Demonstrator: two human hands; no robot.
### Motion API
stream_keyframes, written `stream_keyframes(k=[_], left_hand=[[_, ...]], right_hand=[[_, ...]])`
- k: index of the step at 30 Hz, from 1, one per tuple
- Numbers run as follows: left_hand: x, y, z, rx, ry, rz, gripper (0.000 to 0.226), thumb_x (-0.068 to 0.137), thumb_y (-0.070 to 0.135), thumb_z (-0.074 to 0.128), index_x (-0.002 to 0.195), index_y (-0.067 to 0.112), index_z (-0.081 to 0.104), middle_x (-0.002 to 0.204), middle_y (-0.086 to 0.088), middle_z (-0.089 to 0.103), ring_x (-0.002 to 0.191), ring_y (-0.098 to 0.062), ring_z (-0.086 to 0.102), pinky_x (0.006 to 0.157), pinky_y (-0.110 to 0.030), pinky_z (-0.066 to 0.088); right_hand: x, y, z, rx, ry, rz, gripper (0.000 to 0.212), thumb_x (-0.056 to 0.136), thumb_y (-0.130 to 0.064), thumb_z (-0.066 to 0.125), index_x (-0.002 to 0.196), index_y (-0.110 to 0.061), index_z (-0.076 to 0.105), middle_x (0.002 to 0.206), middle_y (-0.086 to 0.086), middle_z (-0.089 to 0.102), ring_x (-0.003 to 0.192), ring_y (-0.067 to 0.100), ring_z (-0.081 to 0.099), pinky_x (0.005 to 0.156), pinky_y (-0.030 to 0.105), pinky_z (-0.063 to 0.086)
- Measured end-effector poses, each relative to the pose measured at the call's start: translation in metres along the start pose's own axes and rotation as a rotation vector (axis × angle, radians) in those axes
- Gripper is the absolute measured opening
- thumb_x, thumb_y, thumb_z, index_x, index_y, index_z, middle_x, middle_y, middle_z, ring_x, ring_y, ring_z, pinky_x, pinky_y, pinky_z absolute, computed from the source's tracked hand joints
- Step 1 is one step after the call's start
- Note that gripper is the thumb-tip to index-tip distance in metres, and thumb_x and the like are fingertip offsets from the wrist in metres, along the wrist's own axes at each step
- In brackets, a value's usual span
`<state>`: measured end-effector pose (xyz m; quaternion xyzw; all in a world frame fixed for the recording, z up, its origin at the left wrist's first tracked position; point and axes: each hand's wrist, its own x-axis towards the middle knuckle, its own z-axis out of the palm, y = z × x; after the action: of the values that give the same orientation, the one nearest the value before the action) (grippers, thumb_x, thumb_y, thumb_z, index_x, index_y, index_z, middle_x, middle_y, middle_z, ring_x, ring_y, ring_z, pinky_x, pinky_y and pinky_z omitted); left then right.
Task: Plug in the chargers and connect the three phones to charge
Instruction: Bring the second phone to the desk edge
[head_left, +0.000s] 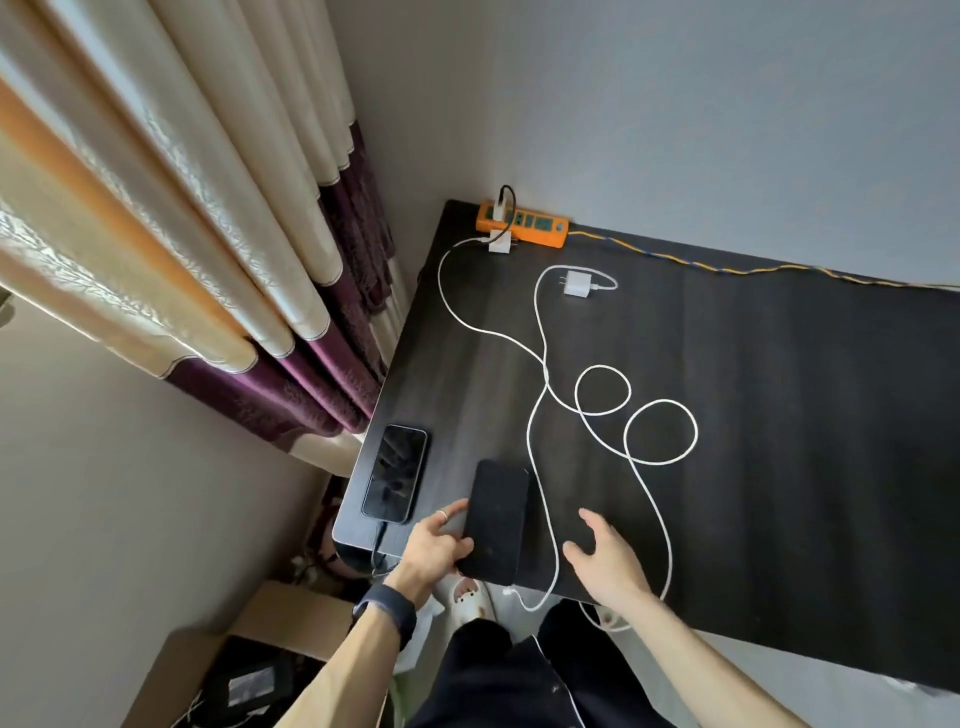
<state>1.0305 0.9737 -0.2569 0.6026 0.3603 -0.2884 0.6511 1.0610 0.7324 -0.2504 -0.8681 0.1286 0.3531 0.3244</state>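
We see left hand (436, 545), fingers clamped on black phone (496, 519), long axis square to table (779, 415) near edge. White cable plug (511, 590) dangles just below. Right hand (605, 556) beside, fingers apart, free.

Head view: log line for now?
left hand: grips matte black phone | right hand: open | glossy black phone: black cable attached | square white charger: unplugged

Cream curtain (208, 234), cardboard box (280, 618), grey wall (675, 104)
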Motion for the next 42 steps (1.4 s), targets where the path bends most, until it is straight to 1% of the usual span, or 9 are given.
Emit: stream_keyframes(k=[4, 8, 12, 15, 21, 26, 33, 38, 42], left_hand=[[0.026, -0.005, -0.01, 0.005, 0.116, -0.004, 0.059, 0.085, -0.013, 0.055, 0.124, 0.031, 0.059, 0.097, -0.019, 0.074, 0.079, -0.022, 0.067, 0.084, -0.042, 0.058], [0.06, -0.021, -0.015, 0.133, 0.192, 0.042, 0.063, 0.079, -0.004, 0.059, 0.124, 0.039, 0.06, 0.09, -0.007, 0.075, 0.076, -0.02, 0.065, 0.082, -0.037, 0.055], [0.042, 0.003, 0.002, 0.35, 0.291, 0.125, 0.059, 0.083, 0.001, 0.06, 0.13, 0.037, 0.059, 0.099, -0.003, 0.075, 0.098, -0.02, 0.069, 0.097, -0.031, 0.051], [0.033, 0.008, 0.014, 0.481, 0.361, 0.197, 0.056, 0.088, 0.0, 0.057, 0.136, 0.028, 0.056, 0.112, -0.008, 0.072, 0.111, -0.024, 0.064, 0.099, -0.027, 0.044], [0.035, 0.004, 0.021, 0.681, 0.42, 0.237, 0.052, 0.09, 0.004, 0.053, 0.139, 0.021, 0.052, 0.12, -0.01, 0.067, 0.114, -0.029, 0.061, 0.097, -0.035, 0.047], [0.037, 0.001, 0.02, 0.835, 0.42, 0.237, 0.059, 0.08, -0.006, 0.045, 0.134, 0.018, 0.053, 0.123, -0.009, 0.053, 0.105, -0.033, 0.061, 0.091, -0.039, 0.05], [0.043, 0.009, 0.023, 0.987, 0.36, 0.229, 0.053, 0.082, 0.002, 0.053, 0.133, 0.011, 0.045, 0.13, -0.011, 0.048, 0.116, -0.033, 0.053, 0.097, -0.043, 0.048], [0.042, 0.026, 0.029, 1.051, 0.296, 0.164, 0.055, 0.083, 0.015, 0.055, 0.136, 0.012, 0.039, 0.134, -0.01, 0.043, 0.126, -0.032, 0.047, 0.097, -0.045, 0.047], [0.05, 0.061, 0.032, 1.064, 0.23, 0.247, 0.051, 0.086, 0.022, 0.052, 0.137, 0.022, 0.046, 0.134, -0.007, 0.046, 0.126, -0.029, 0.047, 0.101, -0.041, 0.044]], right_hand=[[-0.002, 0.04, 0.002, -0.359, -0.051, -0.039, 0.072, 0.098, -0.037, 0.052, 0.159, -0.025, 0.015, 0.169, -0.004, -0.003, 0.155, 0.022, 0.002, 0.123, 0.035, 0.015], [-0.006, 0.059, 0.005, -0.503, -0.13, -0.073, 0.078, 0.099, -0.032, 0.049, 0.16, -0.029, 0.0, 0.165, -0.01, -0.023, 0.154, 0.014, -0.014, 0.12, 0.035, 0.024], [0.004, 0.048, 0.001, -0.493, -0.148, -0.034, 0.076, 0.099, -0.036, 0.049, 0.16, -0.027, 0.006, 0.167, -0.007, -0.018, 0.155, 0.017, -0.01, 0.123, 0.037, 0.019], [0.007, 0.046, -0.001, -0.498, -0.172, -0.017, 0.077, 0.098, -0.038, 0.05, 0.16, -0.025, 0.006, 0.167, -0.005, -0.017, 0.155, 0.019, -0.009, 0.125, 0.036, 0.014], [0.01, 0.051, -0.001, -0.488, -0.19, -0.009, 0.078, 0.098, -0.038, 0.051, 0.16, -0.028, 0.006, 0.166, -0.007, -0.019, 0.155, 0.017, -0.011, 0.124, 0.038, 0.016], [0.011, 0.055, 0.0, -0.492, -0.197, -0.003, 0.078, 0.098, -0.038, 0.051, 0.16, -0.028, 0.005, 0.166, -0.007, -0.019, 0.155, 0.017, -0.01, 0.125, 0.038, 0.016], [0.013, 0.05, -0.003, -0.512, -0.195, -0.003, 0.075, 0.098, -0.039, 0.049, 0.16, -0.027, 0.009, 0.168, -0.004, -0.014, 0.155, 0.02, -0.004, 0.125, 0.038, 0.015], [0.012, 0.037, -0.013, -0.533, -0.187, -0.011, 0.066, 0.098, -0.041, 0.048, 0.158, -0.027, 0.023, 0.169, 0.001, 0.001, 0.155, 0.023, 0.012, 0.123, 0.034, 0.018], [0.013, 0.018, -0.039, -0.263, -0.171, 0.018, 0.054, 0.095, -0.043, 0.054, 0.147, -0.031, 0.047, 0.155, 0.001, 0.044, 0.139, 0.019, 0.045, 0.114, 0.028, 0.034]])
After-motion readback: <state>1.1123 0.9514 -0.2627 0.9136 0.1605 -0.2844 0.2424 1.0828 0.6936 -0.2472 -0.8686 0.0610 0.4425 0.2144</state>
